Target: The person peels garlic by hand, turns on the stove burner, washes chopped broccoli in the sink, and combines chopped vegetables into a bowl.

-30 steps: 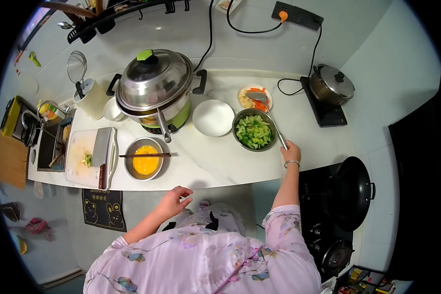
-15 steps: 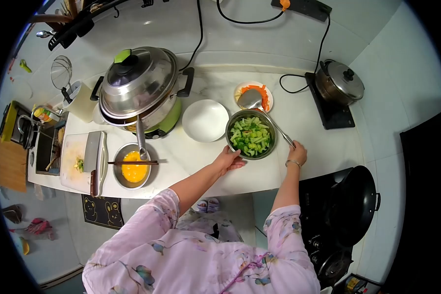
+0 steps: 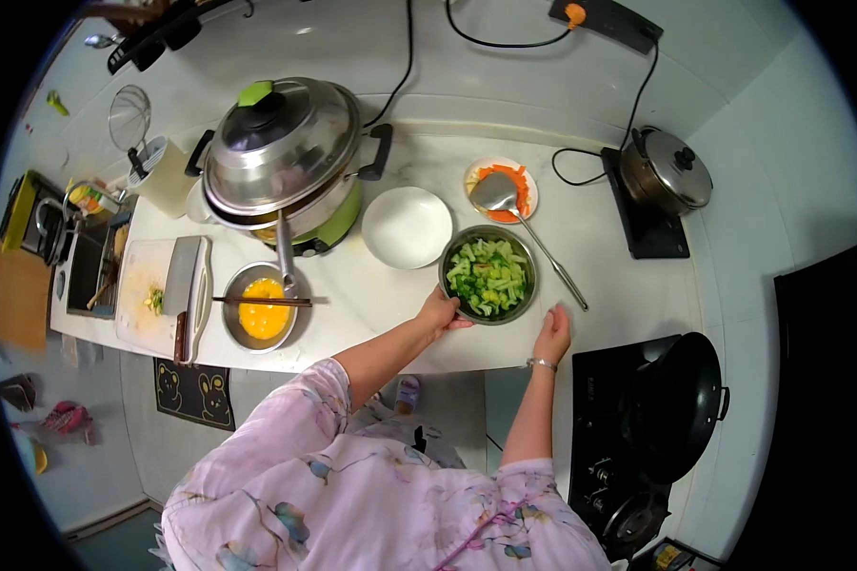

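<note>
A metal bowl (image 3: pixel 529 298) of chopped green vegetables (image 3: pixel 488 274) stands near the counter's front edge. My left hand (image 3: pixel 440 314) grips its left rim, thumb at the edge and fingers below. Just right of the bowl, my right hand (image 3: pixel 552 333) holds nothing, its fingers loosely bent and partly apart. A metal spatula (image 3: pixel 554 264) lies beyond that hand, its head resting on a plate (image 3: pixel 533 205) with orange strips (image 3: pixel 515 179). To the bowl's left sits a white bowl (image 3: pixel 407 227) with nothing in it.
A lidded steamer pot (image 3: pixel 281 157) stands at back left. Chopsticks (image 3: pixel 262 302) lie across a bowl of beaten egg (image 3: pixel 265 321). A cleaver (image 3: pixel 180 285) rests on the cutting board (image 3: pixel 141 319). At right are a lidded pot (image 3: pixel 667 171) and a black wok (image 3: pixel 681 409) on the stove.
My right hand has let go of the spatula handle and moved left and down toward the bowl. The bowl has shifted slightly toward me, with my left hand still on it.
</note>
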A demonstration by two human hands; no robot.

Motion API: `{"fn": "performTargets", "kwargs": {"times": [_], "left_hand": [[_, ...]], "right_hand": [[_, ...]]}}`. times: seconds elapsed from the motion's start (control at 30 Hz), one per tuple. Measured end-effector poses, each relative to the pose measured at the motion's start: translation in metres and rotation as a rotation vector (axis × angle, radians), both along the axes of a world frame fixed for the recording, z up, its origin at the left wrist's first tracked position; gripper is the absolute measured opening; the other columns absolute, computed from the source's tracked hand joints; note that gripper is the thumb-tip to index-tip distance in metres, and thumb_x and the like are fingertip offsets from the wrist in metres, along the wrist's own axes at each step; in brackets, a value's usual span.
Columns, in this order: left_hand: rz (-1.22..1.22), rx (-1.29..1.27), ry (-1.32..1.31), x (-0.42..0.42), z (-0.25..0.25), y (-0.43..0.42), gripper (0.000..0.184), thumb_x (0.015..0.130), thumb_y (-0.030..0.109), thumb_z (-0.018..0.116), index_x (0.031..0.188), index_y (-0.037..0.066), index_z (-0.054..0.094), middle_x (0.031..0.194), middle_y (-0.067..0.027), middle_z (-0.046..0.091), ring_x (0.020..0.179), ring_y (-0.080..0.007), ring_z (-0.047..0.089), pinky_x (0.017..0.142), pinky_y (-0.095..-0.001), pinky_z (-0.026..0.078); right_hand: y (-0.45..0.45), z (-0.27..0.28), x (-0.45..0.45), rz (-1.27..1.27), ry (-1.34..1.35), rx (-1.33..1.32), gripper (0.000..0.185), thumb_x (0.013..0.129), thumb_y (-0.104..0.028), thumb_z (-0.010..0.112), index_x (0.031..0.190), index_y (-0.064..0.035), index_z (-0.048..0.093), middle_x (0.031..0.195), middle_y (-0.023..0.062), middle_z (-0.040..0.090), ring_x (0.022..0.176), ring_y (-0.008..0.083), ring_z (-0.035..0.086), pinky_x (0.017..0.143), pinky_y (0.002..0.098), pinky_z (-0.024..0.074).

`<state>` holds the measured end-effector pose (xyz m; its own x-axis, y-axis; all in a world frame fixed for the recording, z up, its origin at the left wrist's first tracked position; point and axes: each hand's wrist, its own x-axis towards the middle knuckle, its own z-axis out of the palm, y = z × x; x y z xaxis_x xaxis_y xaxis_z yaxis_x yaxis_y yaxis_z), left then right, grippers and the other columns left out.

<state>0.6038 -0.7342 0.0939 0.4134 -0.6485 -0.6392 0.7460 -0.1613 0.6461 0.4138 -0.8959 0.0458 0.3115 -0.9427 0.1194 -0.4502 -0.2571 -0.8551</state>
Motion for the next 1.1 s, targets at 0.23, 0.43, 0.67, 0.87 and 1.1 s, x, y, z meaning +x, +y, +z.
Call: {"fn": "performTargets", "kwargs": {"times": [0.23,0.43,0.67,0.87,1.1], "left_hand": [[-0.074,-0.041,0.047,-0.016,0.0,0.093,0.049,0.084,-0.003,0.038,0.13,0.007,0.026,0.106,-0.0182,0.055,0.066,-0.0253,0.065,0.055,-0.0314,0.059],[-0.188,-0.032,0.017,-0.03,0.03,0.217,0.048,0.084,0.0,0.038,0.131,0.006,0.028,0.099,-0.0188,0.06,0.07,-0.026,0.066,0.055,-0.0321,0.059],[-0.176,-0.008,-0.072,-0.008,0.074,0.403,0.041,0.083,0.002,0.04,0.123,0.003,0.037,0.092,-0.0176,0.062,0.071,-0.0235,0.066,0.056,-0.0303,0.058],[-0.176,0.038,-0.096,0.042,0.109,0.571,0.036,0.082,0.001,0.041,0.118,-0.001,0.042,0.087,-0.0183,0.064,0.068,-0.0246,0.067,0.058,-0.0309,0.058],[-0.001,0.155,-0.2,0.122,0.139,0.745,0.03,0.082,0.006,0.047,0.111,0.0,0.043,0.08,-0.0171,0.064,0.064,-0.0221,0.066,0.056,-0.0314,0.057]], "right_hand": [[0.079,0.063,-0.007,0.326,-0.212,0.955,0.057,0.093,-0.035,0.043,0.14,-0.0174,0.016,0.116,0.0171,0.051,0.078,0.0226,0.061,0.063,0.0363,0.0543],[0.145,0.077,-0.021,0.666,-0.182,1.317,0.048,0.089,-0.013,0.041,0.134,-0.0145,0.023,0.116,0.0158,0.052,0.085,0.0285,0.063,0.062,0.0407,0.0563],[0.307,0.103,0.016,0.871,-0.077,1.542,0.049,0.084,-0.007,0.043,0.131,-0.0075,0.028,0.115,0.0165,0.054,0.09,0.0314,0.062,0.066,0.0439,0.057],[0.471,0.146,0.088,1.055,-0.153,1.503,0.048,0.082,-0.004,0.04,0.129,-0.0014,0.029,0.116,0.0182,0.053,0.092,0.0312,0.061,0.066,0.0425,0.0571],[0.622,0.155,0.214,1.254,-0.097,1.507,0.043,0.082,-0.003,0.038,0.125,0.0008,0.034,0.113,0.0189,0.054,0.089,0.0308,0.061,0.066,0.042,0.0561]]}}
